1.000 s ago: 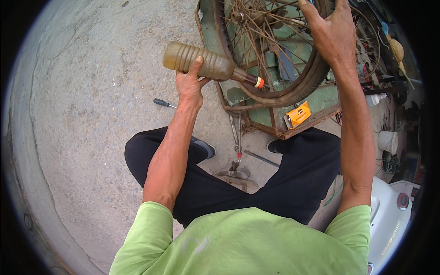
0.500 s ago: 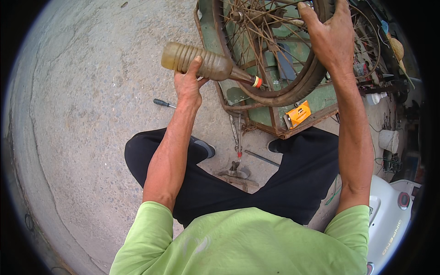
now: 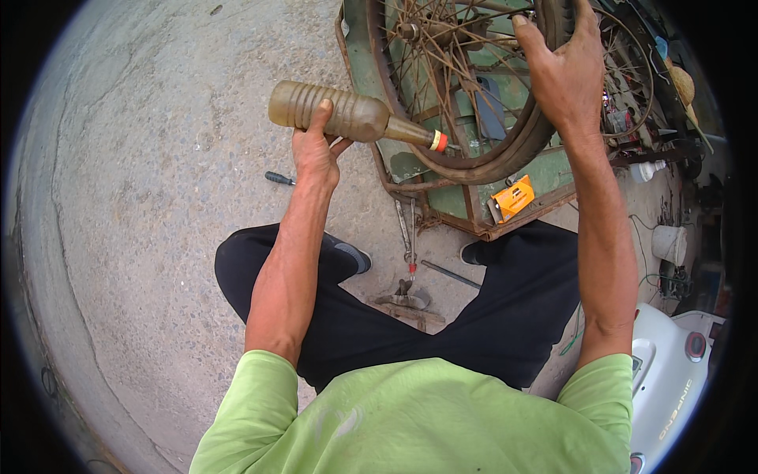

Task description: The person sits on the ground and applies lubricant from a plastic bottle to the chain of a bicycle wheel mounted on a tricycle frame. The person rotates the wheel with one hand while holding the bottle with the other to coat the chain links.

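One ribbed bottle [image 3: 357,117], apparently plastic

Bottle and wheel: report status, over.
Left grip holds bottle; red tip near wheel, contact unclear. Right grip spans tyre, partly out of frame. Orange box on green panel nearby.

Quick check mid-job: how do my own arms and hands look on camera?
Your left hand and right hand are ungloved, with no watch or wristband showing. Your forearms are uncovered; the short sleeves are light green.

1 bottle [image 3: 345,115], 2 wheels [image 3: 505,164], 1 screwdriver [image 3: 279,178], 1 box [image 3: 515,199]
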### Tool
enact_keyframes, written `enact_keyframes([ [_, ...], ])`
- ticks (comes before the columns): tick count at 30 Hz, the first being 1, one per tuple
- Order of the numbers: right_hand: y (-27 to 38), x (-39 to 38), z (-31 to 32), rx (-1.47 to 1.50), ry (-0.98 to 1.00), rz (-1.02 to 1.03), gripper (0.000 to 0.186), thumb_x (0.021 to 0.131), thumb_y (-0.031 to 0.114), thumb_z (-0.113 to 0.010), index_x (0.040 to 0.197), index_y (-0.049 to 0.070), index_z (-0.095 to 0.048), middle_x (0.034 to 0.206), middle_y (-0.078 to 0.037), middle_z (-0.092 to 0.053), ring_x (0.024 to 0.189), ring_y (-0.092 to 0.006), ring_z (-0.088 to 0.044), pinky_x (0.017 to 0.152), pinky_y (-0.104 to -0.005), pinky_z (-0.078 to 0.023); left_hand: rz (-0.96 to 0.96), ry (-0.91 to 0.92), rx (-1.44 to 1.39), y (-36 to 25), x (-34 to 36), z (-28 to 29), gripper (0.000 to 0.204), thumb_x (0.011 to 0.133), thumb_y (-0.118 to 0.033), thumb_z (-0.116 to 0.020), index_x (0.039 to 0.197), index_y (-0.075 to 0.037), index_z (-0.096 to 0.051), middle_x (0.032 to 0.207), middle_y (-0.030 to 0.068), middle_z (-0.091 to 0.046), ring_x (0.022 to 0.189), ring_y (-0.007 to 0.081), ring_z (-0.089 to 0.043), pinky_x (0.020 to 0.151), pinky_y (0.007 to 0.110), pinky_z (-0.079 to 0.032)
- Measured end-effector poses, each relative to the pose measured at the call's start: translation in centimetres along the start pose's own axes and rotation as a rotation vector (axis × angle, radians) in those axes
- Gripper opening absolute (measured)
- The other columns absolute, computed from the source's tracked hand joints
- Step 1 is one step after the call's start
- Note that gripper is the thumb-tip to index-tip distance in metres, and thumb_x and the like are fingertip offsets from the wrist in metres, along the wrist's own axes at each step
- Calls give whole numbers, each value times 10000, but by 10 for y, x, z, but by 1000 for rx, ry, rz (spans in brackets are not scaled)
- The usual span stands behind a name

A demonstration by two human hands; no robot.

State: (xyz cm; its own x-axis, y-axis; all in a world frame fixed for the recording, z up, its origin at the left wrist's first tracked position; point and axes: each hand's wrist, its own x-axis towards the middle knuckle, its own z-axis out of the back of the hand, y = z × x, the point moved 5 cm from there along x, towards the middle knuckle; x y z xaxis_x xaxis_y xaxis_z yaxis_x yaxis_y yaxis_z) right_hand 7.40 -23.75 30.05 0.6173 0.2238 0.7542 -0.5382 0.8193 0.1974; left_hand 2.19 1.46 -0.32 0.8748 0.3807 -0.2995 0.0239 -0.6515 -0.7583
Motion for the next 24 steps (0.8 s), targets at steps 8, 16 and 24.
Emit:
enact_keyframes([
  [8, -13, -15, -6, -3, -72, 55, 790, 853, 227, -713, 1517, -76, -410, 1460, -302, -514, 1384, -420, -502, 1207, -449, -367, -18, 34, -2, -1, -3, -6, 655, 914, -414, -811, 1390, -58, -534, 1268, 136, -633, 1159, 302, -665, 1025, 575, -553],
  [16, -9, -18, -4, 40, -78, 32, 772, 864, 238, -710, 1504, -82, -422, 1433, -292, -528, 1358, -413, -518, 1189, -453, -383, -106, 32, 59, 0, 0, -6, 646, 906, -398, -825, 1380, -75, -529, 1249, 104, -650, 1116, 273, -687, 932, 523, -604],
  [24, -9, -22, -4, 10, -88, 46, 766, 868, 246, -708, 1503, -79, -429, 1437, -284, -528, 1360, -409, -518, 1188, -452, -385, -164, 47, 84, -5, -3, -9, 690, 881, -414, -849, 1389, -89, -514, 1258, 102, -643, 1125, 277, -680, 936, 512, -600],
])
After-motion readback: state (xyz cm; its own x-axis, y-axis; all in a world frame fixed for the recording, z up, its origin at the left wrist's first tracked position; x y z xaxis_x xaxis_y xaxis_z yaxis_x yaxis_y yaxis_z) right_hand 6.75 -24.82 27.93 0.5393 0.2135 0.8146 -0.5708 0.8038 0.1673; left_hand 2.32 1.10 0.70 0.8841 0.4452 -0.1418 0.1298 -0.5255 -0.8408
